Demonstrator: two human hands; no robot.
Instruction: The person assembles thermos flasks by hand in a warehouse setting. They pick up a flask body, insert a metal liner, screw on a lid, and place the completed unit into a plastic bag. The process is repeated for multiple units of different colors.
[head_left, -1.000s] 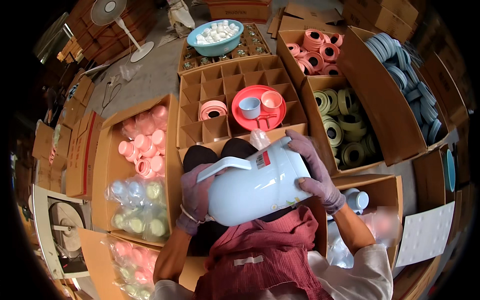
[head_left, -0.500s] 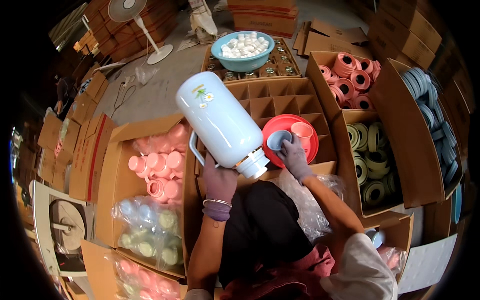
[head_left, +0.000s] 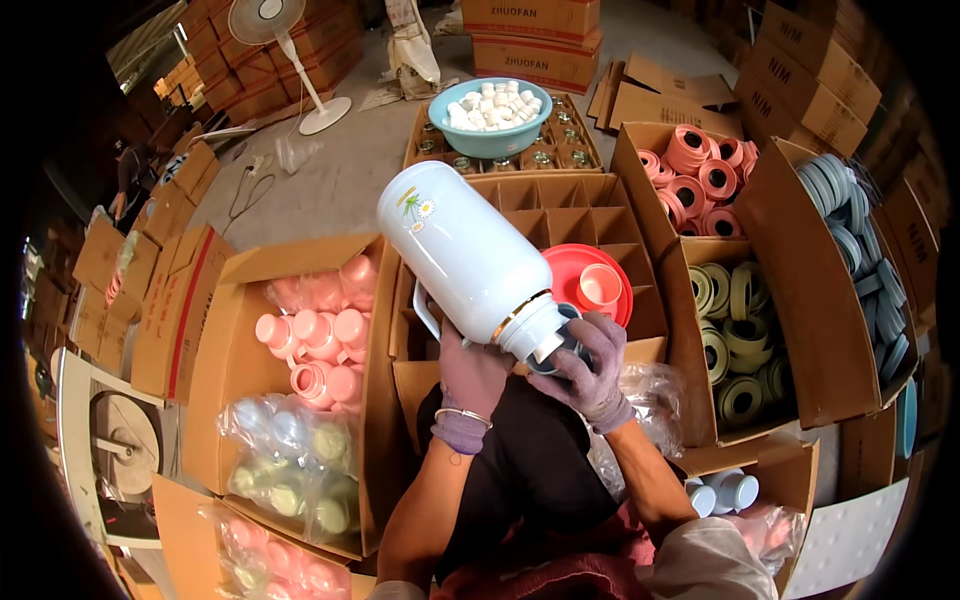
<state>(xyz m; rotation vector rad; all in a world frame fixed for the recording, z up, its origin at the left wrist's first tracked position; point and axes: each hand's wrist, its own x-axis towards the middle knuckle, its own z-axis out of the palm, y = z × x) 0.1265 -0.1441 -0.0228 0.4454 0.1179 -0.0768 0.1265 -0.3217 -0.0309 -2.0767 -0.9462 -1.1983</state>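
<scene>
My gloved left hand (head_left: pixel 472 372) grips a light blue thermos flask (head_left: pixel 465 250) with a daisy print near its base. The flask is tilted, its neck pointing down and to the right, and its handle (head_left: pixel 424 308) shows on the left. At the neck, my gloved right hand (head_left: pixel 590 372) is closed around a blue cup (head_left: pixel 568 350), holding it against the white stopper end; the fingers hide part of the cup. Just beyond that hand, a red plate (head_left: pixel 620 284) holds a pink cup (head_left: pixel 598 286). Plate and cup rest on a divided carton (head_left: pixel 560 195).
A blue basin (head_left: pixel 490 142) of white stoppers stands at the back. Boxes of pink cups (head_left: pixel 318 335) are on my left. On my right are boxes of pink rings (head_left: pixel 688 183), green rings (head_left: pixel 740 345) and blue parts (head_left: pixel 840 215). A fan (head_left: pixel 322 115) stands far left.
My right hand has carried the blue cup from the red plate to the flask's neck. The flask has shifted slightly right and down. The pink cup stays on the plate.
</scene>
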